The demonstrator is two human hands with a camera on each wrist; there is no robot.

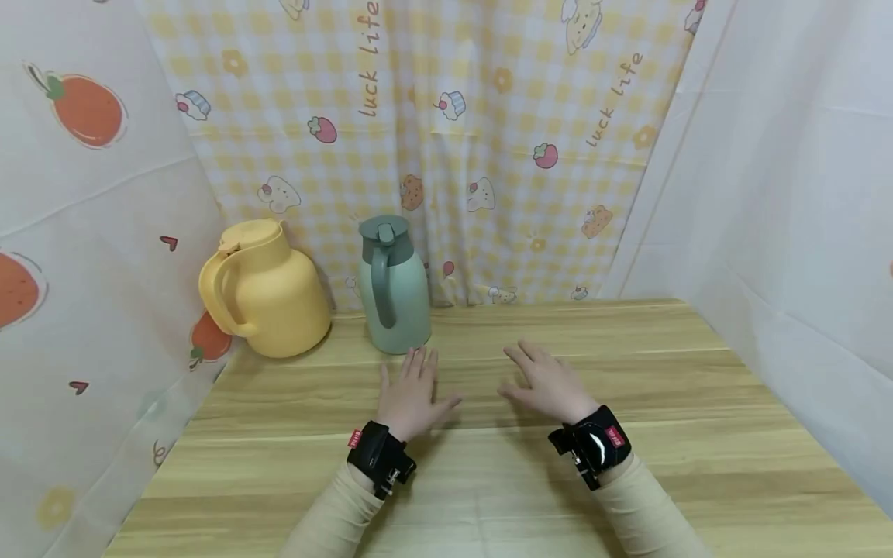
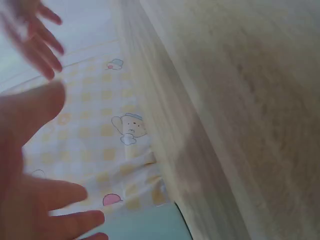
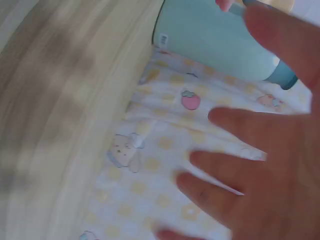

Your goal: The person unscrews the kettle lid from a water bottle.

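Green jug (image 1: pixel 394 288) stood upright left of centre in the head view, at the far edge of the wooden table (image 1: pixel 698 403), long axis vertical, handle turned toward the camera, grey-green lid on top. Yellow jug (image 1: pixel 268 291), rounder, sat just beside it toward the left of the frame, handle pointing left, the two apart by a narrow gap. Left hand (image 1: pixel 413 397) lay low over the table just below the green jug in the picture, fingers straight and spread, holding nothing, fingertips close to the jug's base but not clearly touching. Right hand (image 1: pixel 547 384) lay lower centre, likewise flat with fingers apart, empty, well to the right of the jug. Green jug thus lay straight ahead of the left hand and up-left of the right hand; left hand plainly the nearer. Black wrist cameras strapped over cream sleeves on both arms. Yellow checked curtain (image 1: pixel 502 139) with cartoon cakes and strawberries hung behind the table; white cloth with orange fruit prints at the left of the frame. Right wrist view blurred, showing spread fingers (image 3: pixel 235 120) and the jug's pale green body in the upper part.
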